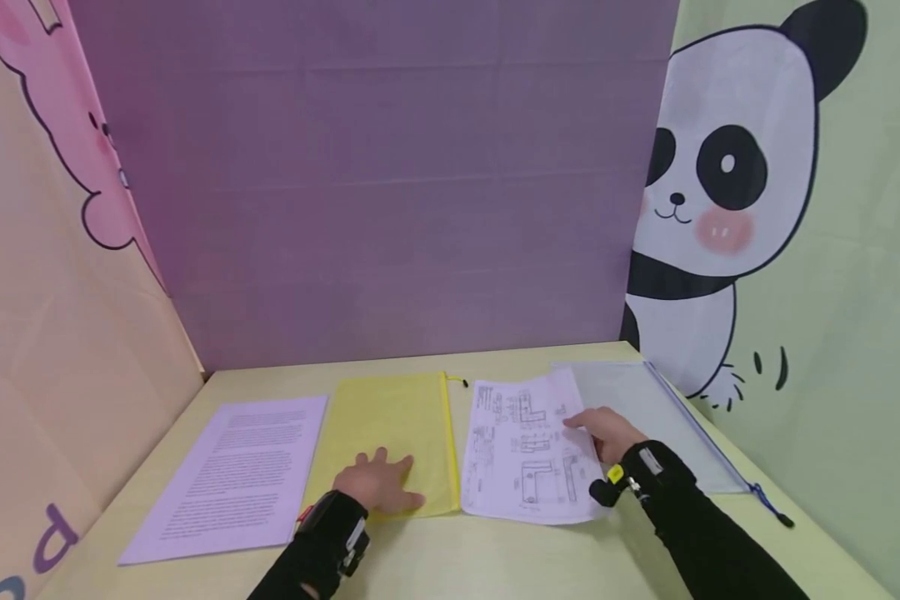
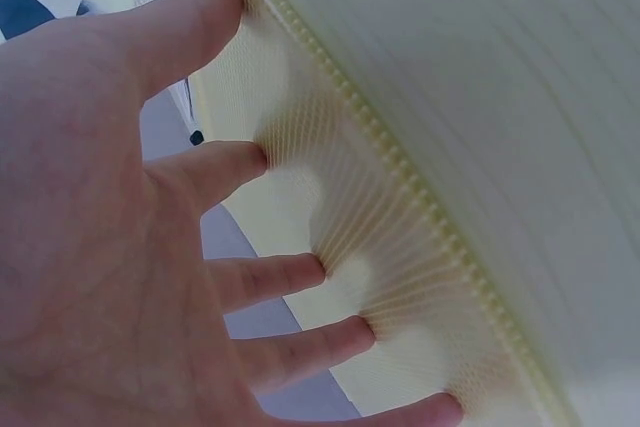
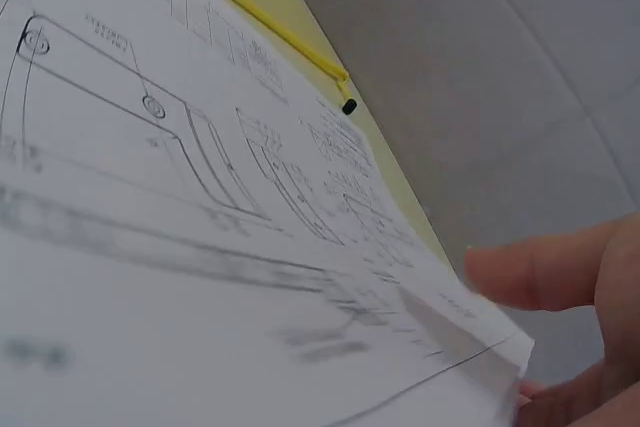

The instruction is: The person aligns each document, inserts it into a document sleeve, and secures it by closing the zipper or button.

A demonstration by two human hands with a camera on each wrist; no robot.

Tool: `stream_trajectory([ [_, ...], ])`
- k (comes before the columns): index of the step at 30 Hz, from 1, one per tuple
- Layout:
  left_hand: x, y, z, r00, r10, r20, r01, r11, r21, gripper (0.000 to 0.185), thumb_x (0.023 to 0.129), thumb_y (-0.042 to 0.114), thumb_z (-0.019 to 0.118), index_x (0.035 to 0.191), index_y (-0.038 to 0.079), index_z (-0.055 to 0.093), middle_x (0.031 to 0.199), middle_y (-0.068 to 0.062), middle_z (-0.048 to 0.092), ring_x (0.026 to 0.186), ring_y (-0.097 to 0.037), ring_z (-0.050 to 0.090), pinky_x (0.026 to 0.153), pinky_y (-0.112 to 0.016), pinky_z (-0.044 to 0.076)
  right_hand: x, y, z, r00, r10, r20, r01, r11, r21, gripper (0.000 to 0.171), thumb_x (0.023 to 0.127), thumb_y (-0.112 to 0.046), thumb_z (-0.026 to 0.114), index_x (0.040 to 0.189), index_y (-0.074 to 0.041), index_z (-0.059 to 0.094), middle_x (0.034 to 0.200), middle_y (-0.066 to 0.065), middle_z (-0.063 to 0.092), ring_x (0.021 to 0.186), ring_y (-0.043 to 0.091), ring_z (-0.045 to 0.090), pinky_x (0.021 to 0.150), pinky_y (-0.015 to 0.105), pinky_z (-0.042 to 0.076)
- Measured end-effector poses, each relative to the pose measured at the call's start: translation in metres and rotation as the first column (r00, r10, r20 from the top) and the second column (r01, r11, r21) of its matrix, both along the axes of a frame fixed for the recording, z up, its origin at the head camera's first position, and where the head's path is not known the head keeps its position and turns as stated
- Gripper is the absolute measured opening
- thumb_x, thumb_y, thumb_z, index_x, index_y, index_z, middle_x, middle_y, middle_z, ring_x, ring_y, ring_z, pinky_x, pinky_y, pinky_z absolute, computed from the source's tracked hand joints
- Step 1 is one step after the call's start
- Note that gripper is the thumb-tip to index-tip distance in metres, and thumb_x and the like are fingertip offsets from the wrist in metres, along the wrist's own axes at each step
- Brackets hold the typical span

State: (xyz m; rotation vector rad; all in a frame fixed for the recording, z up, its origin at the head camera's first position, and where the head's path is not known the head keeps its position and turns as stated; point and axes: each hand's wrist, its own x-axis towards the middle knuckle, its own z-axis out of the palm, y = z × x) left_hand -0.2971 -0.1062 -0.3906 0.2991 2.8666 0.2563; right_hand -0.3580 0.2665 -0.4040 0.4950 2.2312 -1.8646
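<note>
My left hand (image 1: 377,483) rests on a yellow zip pouch (image 1: 393,408) with its fingers spread. In the left wrist view, its fingertips press dents into the fine mesh of the pouch, near the ribbed bottom edge. At the right, my right hand (image 1: 607,432) pinches the right edge of a white sheet (image 1: 506,450) printed with technical drawings. That edge is lifted and bent, as the right wrist view shows, with one digit over the paper and others below it. The sheet lies just right of the pouch's yellow zip (image 1: 450,442).
A sheet of printed text (image 1: 232,475) lies left of the yellow pouch. A translucent pouch (image 1: 637,408) with a blue zip and a dark pull tab (image 1: 783,519) lies at the table's right side. A purple backdrop (image 1: 360,183) stands behind the table, with patterned panels at both sides.
</note>
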Motion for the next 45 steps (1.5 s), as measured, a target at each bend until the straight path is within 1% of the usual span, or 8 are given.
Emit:
stream_trajectory([
  [6, 0.0, 0.001, 0.0, 1.0, 0.004, 0.005, -0.004, 1.0, 0.003, 0.073, 0.09, 0.057, 0.069, 0.151, 0.02, 0.052, 0.156, -0.024, 0.038, 0.14, -0.052, 0.035, 0.099, -0.07, 0.041, 0.006, -0.002, 0.0, 1.0, -0.012, -0.029, 0.009, 0.996, -0.091, 0.048, 0.098, -0.01, 0.063, 0.139, 0.01, 0.049, 0.103, 0.016, 0.069, 0.082, 0.025, 0.069, 0.071, 0.035, 0.057],
  [11, -0.001, 0.001, 0.0, 1.0, 0.006, -0.002, -0.006, 1.0, -0.009, 0.074, 0.089, 0.058, 0.069, 0.15, 0.021, 0.052, 0.155, -0.023, 0.04, 0.137, -0.051, 0.038, 0.097, -0.07, 0.043, 0.006, -0.006, -0.004, 0.999, 0.035, -0.003, -0.035, 0.978, -0.208, 0.046, 0.098, -0.006, 0.06, 0.141, 0.008, 0.05, 0.105, 0.017, 0.073, 0.089, 0.031, 0.073, 0.077, 0.044, 0.06],
  [21, 0.002, 0.0, 0.002, 1.0, 0.0, -0.006, 0.0, 1.0, -0.01, 0.074, 0.089, 0.058, 0.068, 0.15, 0.021, 0.052, 0.155, -0.024, 0.039, 0.139, -0.052, 0.037, 0.097, -0.07, 0.043, 0.01, -0.015, -0.014, 0.994, 0.109, 0.027, -0.099, 0.964, -0.248, 0.048, 0.099, -0.008, 0.062, 0.143, 0.004, 0.049, 0.114, 0.021, 0.071, 0.096, 0.036, 0.072, 0.081, 0.05, 0.059],
  [25, 0.002, 0.0, 0.002, 1.0, -0.002, -0.005, 0.002, 1.0, -0.006, 0.074, 0.089, 0.058, 0.068, 0.15, 0.021, 0.052, 0.155, -0.024, 0.039, 0.139, -0.052, 0.036, 0.097, -0.071, 0.042, 0.01, -0.014, -0.018, 0.991, 0.132, 0.012, -0.128, 0.979, -0.161, 0.045, 0.096, -0.003, 0.063, 0.139, 0.006, 0.051, 0.112, 0.022, 0.071, 0.094, 0.036, 0.072, 0.079, 0.05, 0.06],
  [28, 0.002, -0.001, 0.002, 1.0, -0.003, -0.002, 0.003, 1.0, -0.004, 0.074, 0.089, 0.058, 0.068, 0.151, 0.021, 0.051, 0.156, -0.024, 0.038, 0.139, -0.053, 0.036, 0.097, -0.071, 0.042, 0.009, -0.013, -0.018, 0.99, 0.14, -0.007, -0.14, 0.99, 0.01, 0.043, 0.094, -0.002, 0.065, 0.134, 0.008, 0.052, 0.107, 0.021, 0.071, 0.087, 0.034, 0.073, 0.074, 0.047, 0.061],
  [33, 0.001, -0.001, 0.002, 1.0, -0.006, 0.004, 0.006, 1.0, 0.0, 0.074, 0.09, 0.058, 0.068, 0.151, 0.021, 0.051, 0.156, -0.024, 0.038, 0.14, -0.052, 0.035, 0.097, -0.071, 0.043, 0.009, -0.006, -0.014, 0.986, 0.16, -0.044, -0.144, 0.956, 0.256, 0.044, 0.096, -0.009, 0.066, 0.133, 0.009, 0.052, 0.104, 0.019, 0.07, 0.082, 0.028, 0.071, 0.069, 0.042, 0.06],
  [40, 0.001, -0.001, 0.002, 1.0, -0.002, 0.006, 0.002, 1.0, -0.007, 0.074, 0.09, 0.058, 0.068, 0.152, 0.021, 0.05, 0.157, -0.024, 0.037, 0.14, -0.052, 0.035, 0.098, -0.071, 0.041, 0.005, 0.007, -0.014, 0.98, 0.15, -0.134, -0.108, 0.955, 0.277, 0.044, 0.099, -0.011, 0.061, 0.139, 0.005, 0.052, 0.111, 0.019, 0.071, 0.085, 0.028, 0.072, 0.072, 0.041, 0.06],
  [45, 0.001, 0.0, 0.003, 1.0, 0.001, 0.007, -0.001, 1.0, 0.002, 0.074, 0.09, 0.057, 0.068, 0.151, 0.021, 0.051, 0.157, -0.023, 0.038, 0.14, -0.051, 0.035, 0.098, -0.07, 0.042, 0.001, 0.015, -0.015, 0.985, 0.136, -0.107, -0.095, 0.942, 0.323, 0.046, 0.099, -0.012, 0.06, 0.14, 0.007, 0.049, 0.115, 0.021, 0.068, 0.088, 0.028, 0.07, 0.074, 0.039, 0.057],
])
